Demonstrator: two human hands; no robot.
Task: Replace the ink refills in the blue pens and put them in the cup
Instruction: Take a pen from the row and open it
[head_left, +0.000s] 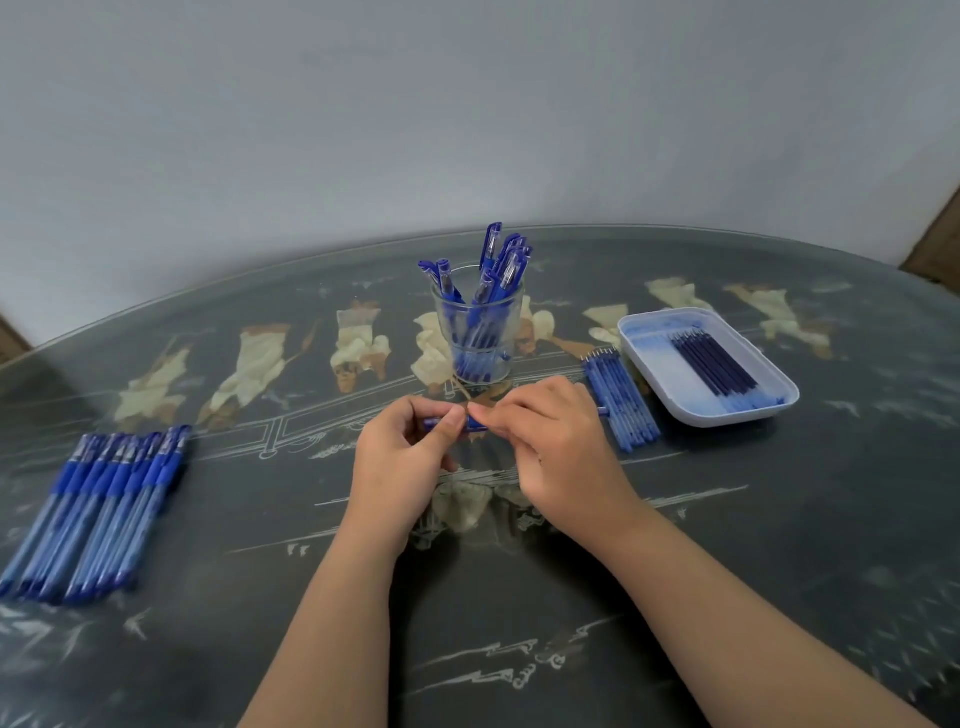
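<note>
- Left hand (402, 457) and right hand (558, 441), each pinching one blue pen (470, 425) held level above counter (519, 597).
- Just behind, glass cup (480, 332) full of pens.

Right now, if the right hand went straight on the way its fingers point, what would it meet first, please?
Probably the left hand: the right hand points leftward along the pen both grip, and their fingertips nearly touch at its middle. Nothing else seems to lie between them, though depth is unclear.
</note>
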